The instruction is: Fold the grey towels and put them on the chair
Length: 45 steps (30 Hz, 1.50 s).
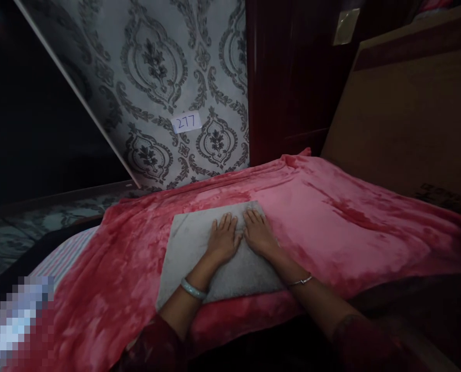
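Observation:
A grey, soft-looking rectangular cloth (191,248) lies flat on a red and pink plush blanket (315,206). My left hand (224,238) rests palm down on the middle of the cloth, its fingers stretched toward the far edge. Close beside it, my right hand (258,232) also presses flat near the cloth's right side, fingers extended. The two thumbs almost meet. Neither hand grips anything. A pale bangle circles my left wrist and a thin silver one my right. The kind of cloth cannot be made out further.
Patterned grey wallpaper (156,62) rises behind the blanket, with a paper marked 277 (187,122). A large dark screen (40,103) stands at left, a dark red panel (292,77) and a big brown board (416,113) at right. Striped fabric (69,253) shows at the left edge.

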Available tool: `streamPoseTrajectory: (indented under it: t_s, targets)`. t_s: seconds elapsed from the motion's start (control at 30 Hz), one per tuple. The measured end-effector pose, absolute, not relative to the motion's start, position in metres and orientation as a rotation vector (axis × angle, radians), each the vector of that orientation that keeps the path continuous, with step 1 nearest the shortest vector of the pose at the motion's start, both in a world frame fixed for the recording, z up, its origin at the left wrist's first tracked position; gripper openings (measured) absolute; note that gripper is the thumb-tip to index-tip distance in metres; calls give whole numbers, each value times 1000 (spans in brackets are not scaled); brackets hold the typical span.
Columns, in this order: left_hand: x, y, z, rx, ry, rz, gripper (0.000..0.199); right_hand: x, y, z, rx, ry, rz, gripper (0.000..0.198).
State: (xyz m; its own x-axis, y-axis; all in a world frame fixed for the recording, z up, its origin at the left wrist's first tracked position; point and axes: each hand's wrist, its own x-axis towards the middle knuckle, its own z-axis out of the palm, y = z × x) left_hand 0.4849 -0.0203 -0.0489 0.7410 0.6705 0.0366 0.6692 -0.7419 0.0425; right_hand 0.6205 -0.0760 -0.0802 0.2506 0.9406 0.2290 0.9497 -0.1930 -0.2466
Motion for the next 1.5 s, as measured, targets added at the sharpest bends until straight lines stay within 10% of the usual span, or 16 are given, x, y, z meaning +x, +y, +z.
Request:
streamPoseTrajectory:
  t_s: [0.53,0.87,1.5]
  targets:
    - [382,66,-22,2558,1944,-40,65,624,-74,-79,-2220,-1734,36,60]
    - [489,32,-41,2892,1092,82,55,622,-29,-57,-2279,-1703,-140,52]
    - [359,81,-23,2528,1739,-16,57,626,-30,-76,-2290,-1743,-223,51]
